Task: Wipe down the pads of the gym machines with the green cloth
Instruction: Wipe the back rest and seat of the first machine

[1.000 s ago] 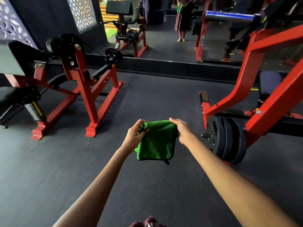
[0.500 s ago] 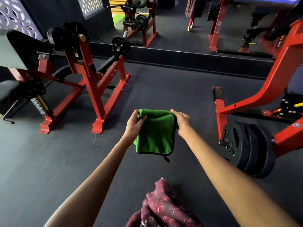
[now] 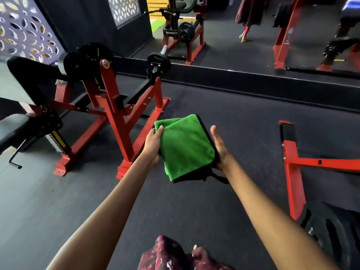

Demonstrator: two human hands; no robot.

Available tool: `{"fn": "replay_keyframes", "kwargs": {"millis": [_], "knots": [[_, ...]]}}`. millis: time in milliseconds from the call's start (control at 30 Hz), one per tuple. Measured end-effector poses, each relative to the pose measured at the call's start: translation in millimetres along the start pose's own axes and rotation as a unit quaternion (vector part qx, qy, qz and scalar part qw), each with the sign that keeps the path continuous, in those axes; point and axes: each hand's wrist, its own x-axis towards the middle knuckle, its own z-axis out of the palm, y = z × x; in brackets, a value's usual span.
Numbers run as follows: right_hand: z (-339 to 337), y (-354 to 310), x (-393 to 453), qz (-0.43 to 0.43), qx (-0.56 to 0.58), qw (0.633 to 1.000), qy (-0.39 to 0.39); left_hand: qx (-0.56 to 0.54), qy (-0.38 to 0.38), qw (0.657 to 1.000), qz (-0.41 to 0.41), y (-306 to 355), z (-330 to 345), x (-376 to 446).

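Observation:
I hold a folded green cloth (image 3: pixel 187 147) with a black edge flat in front of me, above the dark floor. My left hand (image 3: pixel 153 145) grips its left side, thumb on top. Along the cloth's right edge lies my right hand (image 3: pixel 220 147), palm up and thumb straight, its fingers hidden under the fabric. To the left stands a red machine (image 3: pixel 115 106) with a black angled pad (image 3: pixel 29 75) and a black seat pad (image 3: pixel 15 127), both well out of reach of my hands.
Another red machine frame (image 3: pixel 292 162) stands on the right, with black weight plates (image 3: pixel 331 230) at the lower right. A wall mirror (image 3: pixel 243 45) behind a low black ledge reflects more equipment. Dark rubber floor (image 3: pixel 224 114) lies between the two machines.
The cloth went from hanging upright, pinched at its top corners, to lying flat. My right hand let go of its corner and now lies palm up. The view tilted down and moved forward.

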Motion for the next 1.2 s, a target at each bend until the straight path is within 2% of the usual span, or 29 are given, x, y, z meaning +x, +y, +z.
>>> {"fn": "replay_keyframes", "kwargs": {"millis": [100, 133, 233, 300, 400, 567, 767, 833, 1000, 1100, 1200], "knots": [[10.9, -30.1, 55.9, -0.029, -0.181, 0.975, 0.125, -0.032, 0.015, 0.999, -0.012, 2.9, -3.6, 50.8], [9.2, -38.2, 79.3, -0.041, -0.205, 0.965, 0.160, -0.045, 0.001, 0.999, -0.018, 1.4, -4.0, 72.1], [2.2, -57.1, 133.5, -0.064, -0.153, 0.968, 0.189, -0.049, -0.028, 0.998, -0.031, -4.9, -1.0, 121.3], [-8.9, -71.4, 175.3, -0.084, -0.126, 0.968, 0.201, 0.013, -0.030, 0.999, -0.039, -6.4, 4.5, 162.2], [-24.4, -96.6, 231.4, -0.107, -0.089, 0.967, 0.215, 0.069, -0.075, 0.995, -0.013, 0.0, 16.3, 221.4], [-50.2, -157.8, 301.0, -0.077, -0.046, 0.971, 0.222, 0.087, -0.158, 0.981, 0.072, 35.8, 48.1, 320.7], [-103.4, -232.3, 367.4, -0.049, -0.071, 0.965, 0.247, 0.108, -0.216, 0.965, 0.099, 71.8, 116.0, 430.0], [-131.6, -258.5, 396.1, -0.071, -0.069, 0.955, 0.281, 0.109, -0.221, 0.965, 0.088, 72.2, 147.3, 470.7], [-196.2, -327.1, 457.9, -0.095, -0.043, 0.931, 0.349, 0.066, -0.197, 0.978, -0.011, 73.7, 230.0, 555.4], [-228.6, -372.3, 486.1, -0.101, -0.036, 0.921, 0.374, 0.069, -0.251, 0.965, -0.038, 83.7, 275.9, 596.7], [-255.1, -417.8, 518.1, -0.101, -0.044, 0.918, 0.382, 0.089, -0.282, 0.955, -0.017, 102.0, 315.0, 644.2]]}}
